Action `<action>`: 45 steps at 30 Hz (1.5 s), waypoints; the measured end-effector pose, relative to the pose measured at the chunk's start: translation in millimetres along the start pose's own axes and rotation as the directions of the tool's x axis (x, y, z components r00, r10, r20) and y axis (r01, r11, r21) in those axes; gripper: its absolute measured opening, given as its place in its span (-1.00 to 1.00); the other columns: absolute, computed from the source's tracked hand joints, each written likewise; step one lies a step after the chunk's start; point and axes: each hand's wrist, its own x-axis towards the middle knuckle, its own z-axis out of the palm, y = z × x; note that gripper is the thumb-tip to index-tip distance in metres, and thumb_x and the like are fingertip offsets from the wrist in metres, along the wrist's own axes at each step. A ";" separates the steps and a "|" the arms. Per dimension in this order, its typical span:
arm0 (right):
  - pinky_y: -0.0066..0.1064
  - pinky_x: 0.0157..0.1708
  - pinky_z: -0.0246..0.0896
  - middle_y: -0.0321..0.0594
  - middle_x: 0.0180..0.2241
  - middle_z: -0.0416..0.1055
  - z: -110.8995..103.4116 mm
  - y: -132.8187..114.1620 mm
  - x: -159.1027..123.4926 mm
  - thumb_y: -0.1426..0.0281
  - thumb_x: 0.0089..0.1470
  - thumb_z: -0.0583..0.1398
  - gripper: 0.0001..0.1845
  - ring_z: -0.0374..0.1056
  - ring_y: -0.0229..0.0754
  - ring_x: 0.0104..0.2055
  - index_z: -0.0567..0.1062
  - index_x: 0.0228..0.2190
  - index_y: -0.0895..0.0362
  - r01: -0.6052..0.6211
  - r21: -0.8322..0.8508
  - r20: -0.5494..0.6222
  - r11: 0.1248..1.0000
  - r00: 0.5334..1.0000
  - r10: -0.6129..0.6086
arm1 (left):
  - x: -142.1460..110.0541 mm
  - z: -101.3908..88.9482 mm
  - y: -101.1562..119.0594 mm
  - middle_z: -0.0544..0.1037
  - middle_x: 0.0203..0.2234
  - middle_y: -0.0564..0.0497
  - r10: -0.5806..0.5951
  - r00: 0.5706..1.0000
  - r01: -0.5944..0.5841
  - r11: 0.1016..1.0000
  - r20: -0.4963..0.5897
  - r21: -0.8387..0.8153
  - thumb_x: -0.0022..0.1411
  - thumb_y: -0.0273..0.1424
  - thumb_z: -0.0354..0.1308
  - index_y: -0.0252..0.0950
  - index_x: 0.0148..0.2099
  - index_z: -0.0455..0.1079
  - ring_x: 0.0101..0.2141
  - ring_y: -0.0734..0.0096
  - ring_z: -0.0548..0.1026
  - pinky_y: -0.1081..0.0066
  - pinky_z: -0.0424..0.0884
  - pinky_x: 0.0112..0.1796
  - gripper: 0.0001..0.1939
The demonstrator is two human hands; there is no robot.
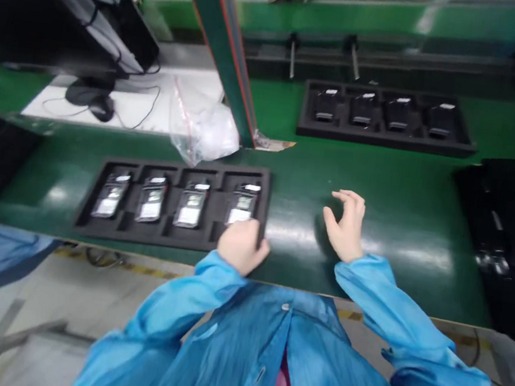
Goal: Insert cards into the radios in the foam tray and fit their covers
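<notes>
A black tray (92,222) lies on the green belt (393,204) at my near left, with several dark devices in its slots; the rightmost one (241,207) shows a pale label. My left hand (241,246) rests on the tray's near right corner, fingers curled over the edge. My right hand (345,225) hovers above bare belt to the right, fingers apart and holding nothing. Both arms wear blue sleeves.
A second black tray (304,126) with several devices lies farther back on the belt. A clear plastic bag (206,129) sits by a slanted green post (229,44). Black glossy trays (508,238) stack at the right; a mouse (102,106) and cables lie at the back left.
</notes>
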 end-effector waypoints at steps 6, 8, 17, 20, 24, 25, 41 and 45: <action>-0.17 -0.06 0.34 -0.08 0.02 0.27 -21.9 4.4 -20.9 0.22 0.04 0.23 -0.47 0.27 -0.11 -0.06 0.36 0.05 0.08 -0.153 0.056 0.159 0.987 0.977 0.142 | 4.5 20.3 127.4 0.50 -0.30 -0.15 0.356 0.934 -0.346 0.897 -0.014 -0.274 0.30 -0.18 0.02 -0.28 -0.15 0.39 -0.20 0.13 0.46 0.24 0.33 -0.31 -0.72; -0.16 -0.05 0.34 -0.07 0.02 0.25 -35.9 16.2 -25.4 0.28 -0.01 0.23 -0.41 0.25 -0.12 -0.09 0.34 0.08 0.08 -0.204 0.040 0.133 0.978 0.971 0.197 | 2.5 25.1 156.0 0.49 -0.29 -0.17 0.420 0.906 -0.412 0.845 -0.052 -0.341 0.31 -0.20 0.01 -0.30 -0.13 0.40 -0.18 0.11 0.46 0.22 0.33 -0.30 -0.71; -0.17 -0.08 0.36 -0.07 0.01 0.30 -61.1 36.5 -38.4 0.44 -0.07 0.16 -0.25 0.31 -0.16 -0.17 0.25 0.21 0.12 -0.167 -0.083 0.096 0.982 0.980 0.175 | 7.6 -6.0 123.2 0.24 -0.56 0.16 0.468 0.883 -0.027 -0.009 -0.028 -1.000 0.28 -0.17 0.15 -0.25 -0.03 0.33 -0.54 0.52 0.17 0.43 0.12 -0.45 -0.68; -0.17 -0.10 0.35 -0.07 0.02 0.33 -69.5 55.7 -36.2 0.47 -0.10 0.18 -0.20 0.33 -0.15 -0.16 0.22 0.23 0.10 -0.183 -0.104 0.065 0.978 0.980 0.190 | 14.2 -18.2 92.3 0.04 -0.60 0.22 0.475 0.880 0.226 -0.361 0.031 -0.905 0.31 -0.13 0.07 -0.27 -0.06 0.31 -0.59 0.56 -0.03 0.45 -0.05 -0.52 -0.67; -0.18 -0.12 0.32 -0.08 0.03 0.39 -94.8 54.0 -35.5 0.42 -0.04 0.26 -0.26 0.37 -0.12 -0.15 0.25 0.19 0.04 -0.233 -0.068 -0.007 0.970 0.972 0.233 | 17.5 -19.8 77.3 -0.08 -0.61 0.23 0.509 0.860 0.336 -0.512 0.036 -0.790 0.29 -0.05 -0.02 -0.26 -0.09 0.29 -0.59 0.55 -0.13 0.48 -0.12 -0.55 -0.62; -0.18 -0.12 0.30 -0.08 0.04 0.39 -101.7 43.0 -36.2 0.40 0.00 0.27 -0.33 0.37 -0.10 -0.12 0.30 0.16 0.02 -0.228 -0.060 -0.061 0.972 0.973 0.224 | 17.6 -19.0 77.7 -0.09 -0.62 0.23 0.521 0.853 0.352 -0.517 0.039 -0.780 0.29 -0.03 -0.04 -0.26 -0.09 0.29 -0.59 0.55 -0.14 0.48 -0.12 -0.56 -0.60; -0.41 -0.33 0.31 -0.38 -0.42 0.45 -104.6 -70.9 -43.3 0.33 0.08 0.34 -0.87 0.37 -0.31 -0.36 0.49 -0.40 0.08 -0.301 0.339 0.406 0.891 0.901 0.150 | 12.5 -11.3 90.5 -0.03 -0.58 0.19 0.552 0.833 0.364 -0.506 0.031 -0.782 0.34 -0.02 -0.13 -0.27 0.02 0.27 -0.56 0.53 -0.07 0.46 -0.10 -0.53 -0.54; -0.39 -0.30 0.34 -0.38 -0.38 0.48 -106.4 -68.0 -46.4 0.34 0.08 0.33 -0.89 0.40 -0.30 -0.34 0.51 -0.35 0.06 -0.305 0.306 0.423 0.902 0.892 0.159 | 13.9 -11.3 90.2 -0.02 -0.58 0.19 0.545 0.836 0.369 -0.475 0.062 -0.799 0.31 0.01 -0.11 -0.26 0.02 0.27 -0.56 0.52 -0.05 0.45 -0.08 -0.51 -0.52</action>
